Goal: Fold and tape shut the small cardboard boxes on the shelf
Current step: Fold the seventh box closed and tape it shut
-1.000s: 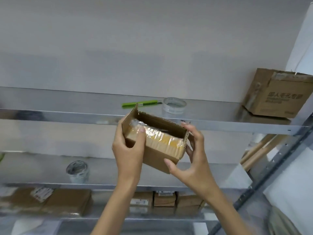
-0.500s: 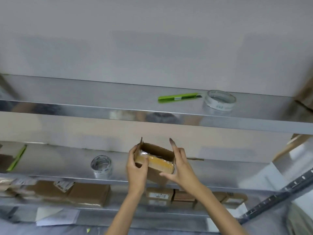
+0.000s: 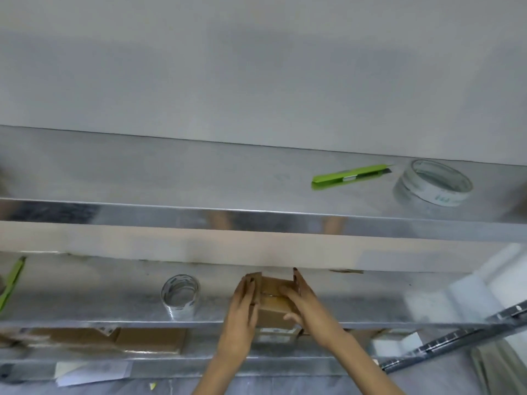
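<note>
Both hands clasping box (image 3: pixel 273 305), lower centre: left hand (image 3: pixel 242 305) pressing side flap, right hand (image 3: pixel 302 302) cupping other side. Folding step underway; nxt needing tape roll (image 3: pixel 180 295) nearby left.

No text can be read with any certainty. The tape roll (image 3: pixel 433 186) lying just right of the green utility knife (image 3: pixel 352 177) on the upper shelf carries greenish printed marks on its outer band, too blurred to make out. A white label (image 3: pixel 274 334) on a carton on the shelf below the small cardboard box (image 3: pixel 275 305) shows dark print that is likewise illegible, and the second tape roll (image 3: pixel 180 295), left of that box, bears only smeared grey marks.
</note>
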### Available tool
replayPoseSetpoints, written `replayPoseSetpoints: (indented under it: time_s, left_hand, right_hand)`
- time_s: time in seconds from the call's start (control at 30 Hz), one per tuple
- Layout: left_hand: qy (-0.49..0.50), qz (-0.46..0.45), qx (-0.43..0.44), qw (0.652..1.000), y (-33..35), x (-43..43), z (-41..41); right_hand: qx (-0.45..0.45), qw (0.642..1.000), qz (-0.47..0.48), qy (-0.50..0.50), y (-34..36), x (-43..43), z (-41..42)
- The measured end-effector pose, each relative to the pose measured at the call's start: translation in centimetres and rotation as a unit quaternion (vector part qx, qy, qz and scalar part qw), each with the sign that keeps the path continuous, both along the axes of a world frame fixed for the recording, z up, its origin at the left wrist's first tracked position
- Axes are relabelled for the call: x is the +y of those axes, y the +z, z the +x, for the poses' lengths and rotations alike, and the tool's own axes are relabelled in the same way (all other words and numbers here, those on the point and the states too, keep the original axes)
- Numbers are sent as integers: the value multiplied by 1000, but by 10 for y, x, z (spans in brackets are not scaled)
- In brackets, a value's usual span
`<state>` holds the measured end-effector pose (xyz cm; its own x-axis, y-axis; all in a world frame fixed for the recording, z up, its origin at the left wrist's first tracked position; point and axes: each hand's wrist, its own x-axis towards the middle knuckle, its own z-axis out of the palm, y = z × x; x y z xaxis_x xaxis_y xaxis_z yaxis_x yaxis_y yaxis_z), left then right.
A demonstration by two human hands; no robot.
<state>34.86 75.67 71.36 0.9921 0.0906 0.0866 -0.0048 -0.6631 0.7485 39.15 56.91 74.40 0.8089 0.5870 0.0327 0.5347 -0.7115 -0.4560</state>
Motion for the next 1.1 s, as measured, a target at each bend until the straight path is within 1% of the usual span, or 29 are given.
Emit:
replayPoseSetpoints:
  time_s: [0.03,0.07,0.13,0.17,0.2,0.23,0.27,0.3,0.33,0.37,0.4,0.47,0.57,0.6,0.7,0.87,0.93,1.0,1.1]
  left_hand:
    - [21,-37,-2,999,4,1,-1]
    - [53,-93,3,994,9,2,-1]
    - [100,-182,28,978,20,4,0]
    - [112,-213,36,970,22,5,1]
    - [117,-220,38,968,23,6,1]
    - [116,-183,18,976,23,8,1]
    - [112,-116,-16,987,24,9,1]
    - [91,-19,-64,994,22,9,3]
    - [55,77,-95,991,22,10,7]
    - [29,162,-113,980,21,11,13]
    - [16,222,-123,967,23,11,17]
    - [10,273,-133,953,28,13,21]
    - [8,294,-172,940,33,14,23]
    - [5,293,-177,940,33,14,24]
    - [-13,268,-173,948,34,14,28]
    - [-74,317,-138,935,36,7,36]
    - [-104,321,-126,933,38,4,40]
    - [-130,291,-112,941,35,3,43]
    - [-150,193,-95,965,31,12,47]
  right_hand:
    - [6,999,-2,-34,2,-3,2]
    - [15,999,-20,-41,2,-5,4]
    - [16,998,-17,-56,5,-8,6]
    - [18,998,-9,-67,5,-10,7]
    - [25,996,2,-84,5,-14,8]
    - [31,995,6,-93,8,-17,8]
    - [21,996,15,-91,9,-20,7]
    - [11,996,16,-90,10,-22,6]
    - [0,995,17,-96,13,-25,5]
    - [-11,994,24,-103,18,-27,3]
    - [-20,993,44,-106,19,-29,1]
    - [-31,990,73,-120,19,-31,1]
    - [-25,978,121,-168,13,-30,5]
    - [-37,975,124,-181,10,-29,7]
    - [-69,975,89,-193,12,-23,9]
    - [-88,983,37,-155,8,-25,16]
    - [-86,985,19,-152,7,-27,20]
    - [-95,985,-10,-142,7,-27,23]
    - [-70,984,-40,-158,7,-28,26]
